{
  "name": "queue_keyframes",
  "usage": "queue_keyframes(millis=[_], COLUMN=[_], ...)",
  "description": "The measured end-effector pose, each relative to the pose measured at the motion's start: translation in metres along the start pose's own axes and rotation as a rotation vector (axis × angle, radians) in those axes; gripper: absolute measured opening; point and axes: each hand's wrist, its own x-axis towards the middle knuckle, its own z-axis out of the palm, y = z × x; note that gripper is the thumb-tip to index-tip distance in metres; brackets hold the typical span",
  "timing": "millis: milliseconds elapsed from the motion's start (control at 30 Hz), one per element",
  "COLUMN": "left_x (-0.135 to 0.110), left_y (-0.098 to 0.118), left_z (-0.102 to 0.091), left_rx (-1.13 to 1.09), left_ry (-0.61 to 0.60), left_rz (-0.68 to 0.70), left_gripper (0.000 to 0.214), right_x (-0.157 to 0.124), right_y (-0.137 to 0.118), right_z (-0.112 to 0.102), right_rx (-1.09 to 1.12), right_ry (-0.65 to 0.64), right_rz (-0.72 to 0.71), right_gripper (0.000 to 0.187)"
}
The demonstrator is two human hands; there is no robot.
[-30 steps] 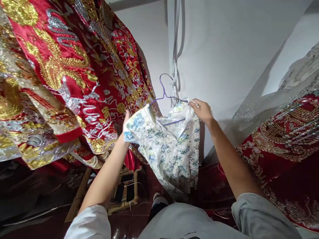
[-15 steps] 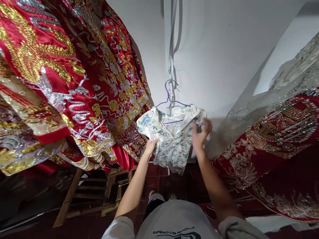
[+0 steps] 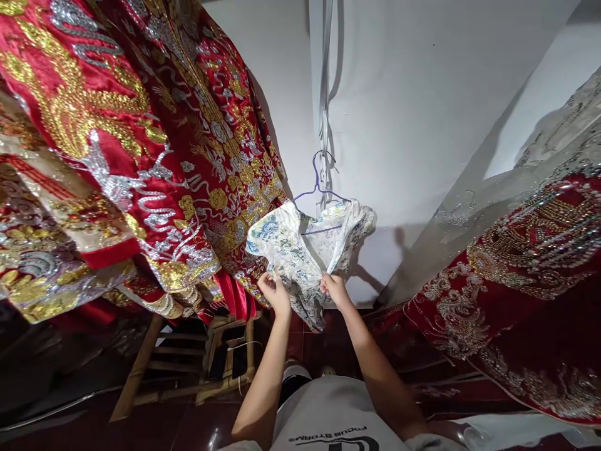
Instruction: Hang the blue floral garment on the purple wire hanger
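The right hand [image 3: 334, 289] pinches the floral blouse [image 3: 300, 257], the left hand [image 3: 278, 296] (its fingers' hold unclear) at one side.

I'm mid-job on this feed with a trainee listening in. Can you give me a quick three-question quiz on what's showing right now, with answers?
1. True or false: the floral shirt is on a purple hanger.

2. Pick one. The right hand is gripping:
A) the hanger's hook
B) the shirt's front, at the bottom of the neck opening
C) the shirt's shoulder

3. Fill in: the main ground colour of the embroidered jacket hanging just left of the hanger in the picture is ____.

Key: 1. True. 2. B. 3. Red.
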Motion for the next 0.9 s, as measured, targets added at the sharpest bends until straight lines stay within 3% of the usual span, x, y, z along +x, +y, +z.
queue_keyframes(millis=[67,133,200,300,467,567,667,767,833,900], left_x=[-0.025,-0.051,-0.07,-0.077,-0.064,-0.067,-0.079,-0.084,-0.08,-0.071], left_y=[-0.01,-0.018,-0.019,-0.008,0.009,0.007,0.003,0.004,0.007,0.009], left_z=[-0.002,0.001,0.009,0.019,0.018,0.014,0.009,0.003,-0.002,-0.007], left_rx=[0.104,0.188,0.205,0.182,0.123,0.113,0.117,0.093,0.08,0.071], left_ry=[0.017,-0.167,-0.38,-0.48,-0.622,-0.68,-0.695,-0.706,-0.72,-0.74], left_rz=[0.221,0.394,0.445,0.419,0.32,0.29,0.263,0.236,0.22,0.212], left_gripper=[0.042,0.035,0.026,0.012,0.02,0.022,0.026,0.026,0.024,0.021], right_x=[-0.012,-0.022,-0.031,-0.043,-0.056,-0.053,-0.044,-0.04,-0.042,-0.046], right_y=[0.004,0.004,0.002,-0.005,-0.024,-0.062,-0.119,-0.158,-0.154,-0.125], right_z=[-0.002,-0.002,0.001,0.004,0.002,-0.003,-0.012,-0.019,-0.02,-0.017], right_rx=[0.025,0.044,0.054,0.045,0.058,0.151,0.137,-0.05,-0.211,-0.342], right_ry=[0.036,0.053,0.052,0.008,-0.087,-0.047,0.012,-0.127,-0.239,-0.257], right_rz=[-0.011,-0.041,-0.09,-0.153,-0.101,-0.094,-0.216,-0.286,-0.209,-0.073], right_gripper=[0.061,0.063,0.063,0.061,0.052,0.045,0.039,0.039,0.042,0.045])
